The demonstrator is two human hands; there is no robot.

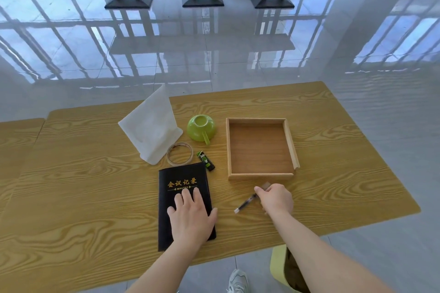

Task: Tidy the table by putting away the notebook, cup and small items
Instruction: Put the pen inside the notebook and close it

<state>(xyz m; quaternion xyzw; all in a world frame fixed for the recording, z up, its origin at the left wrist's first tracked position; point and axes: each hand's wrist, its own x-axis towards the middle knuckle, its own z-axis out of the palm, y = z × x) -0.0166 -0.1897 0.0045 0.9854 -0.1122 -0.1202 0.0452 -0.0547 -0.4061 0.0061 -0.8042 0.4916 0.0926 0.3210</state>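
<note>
A black notebook [182, 179] with gold lettering lies shut on the wooden table [83, 185]. My left hand [191, 215] rests flat on its lower half, fingers spread. To its right, my right hand [276, 198] grips a black pen [245, 203] that slants just above the tabletop. A green cup [201, 127] lies upside down with its handle towards me. Beside the notebook's top edge lie a small green-and-black tube [206, 160] and a ring of thin cord [180, 153]. An empty wooden tray [260, 148] sits beyond my right hand.
A folded white cloth or bag [152, 126] stands propped behind the cord ring. A yellow-green bin [283, 269] and a shoe [238, 280] show below the table's near edge. Black stand bases [202, 1] rest on the glossy tiled floor beyond.
</note>
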